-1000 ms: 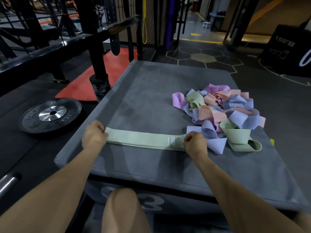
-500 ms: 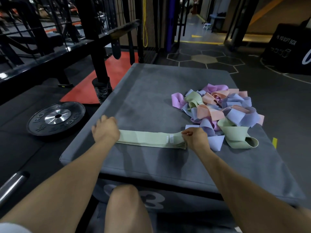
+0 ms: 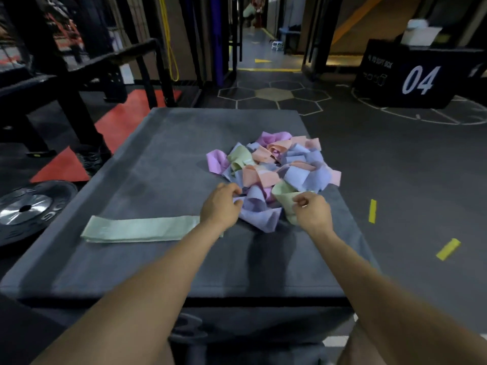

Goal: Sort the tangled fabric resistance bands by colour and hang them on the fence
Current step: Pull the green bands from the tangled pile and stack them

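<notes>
Presently both hands work the tangled pile (image 3: 274, 164) at frame centre on the grey box (image 3: 163, 143): the left hand (image 3: 220, 206) pinches a lilac band (image 3: 261, 214), the right hand (image 3: 312, 210) grips a green band (image 3: 286, 197). Advice: draw one loop free slowly, steadying its neighbours. Since half a second ago, both hands have released the flattened green band (image 3: 139, 229), lying lower left.

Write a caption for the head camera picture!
Both hands reach into the tangled bands; one green band lies flat.
</notes>
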`<action>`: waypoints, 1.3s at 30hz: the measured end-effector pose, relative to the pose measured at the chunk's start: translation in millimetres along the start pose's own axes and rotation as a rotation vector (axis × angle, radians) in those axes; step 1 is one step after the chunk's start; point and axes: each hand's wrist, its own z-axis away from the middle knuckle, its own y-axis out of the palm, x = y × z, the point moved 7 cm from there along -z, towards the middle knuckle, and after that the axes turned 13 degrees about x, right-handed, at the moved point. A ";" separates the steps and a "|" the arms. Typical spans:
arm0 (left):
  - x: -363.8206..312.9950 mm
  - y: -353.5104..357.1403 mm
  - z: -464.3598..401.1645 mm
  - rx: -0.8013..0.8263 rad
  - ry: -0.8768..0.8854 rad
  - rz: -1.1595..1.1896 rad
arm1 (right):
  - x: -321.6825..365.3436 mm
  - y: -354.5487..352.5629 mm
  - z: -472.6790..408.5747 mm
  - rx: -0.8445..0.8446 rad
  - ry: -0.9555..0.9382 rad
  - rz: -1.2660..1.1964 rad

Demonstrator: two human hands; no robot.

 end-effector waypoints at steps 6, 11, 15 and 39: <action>-51.9 55.4 -24.3 0.076 0.106 0.015 | -54.0 -28.2 -19.9 -0.060 0.079 -0.117; -67.3 83.5 -40.5 0.120 0.105 -0.075 | -77.0 -15.2 -32.6 0.062 0.119 -0.115; -74.3 95.5 -48.0 0.157 0.118 -0.183 | -88.1 -11.0 -36.4 0.090 0.123 -0.150; -107.4 -63.7 -16.4 -0.102 0.205 0.436 | 40.5 -98.5 0.3 -0.111 -0.232 -0.285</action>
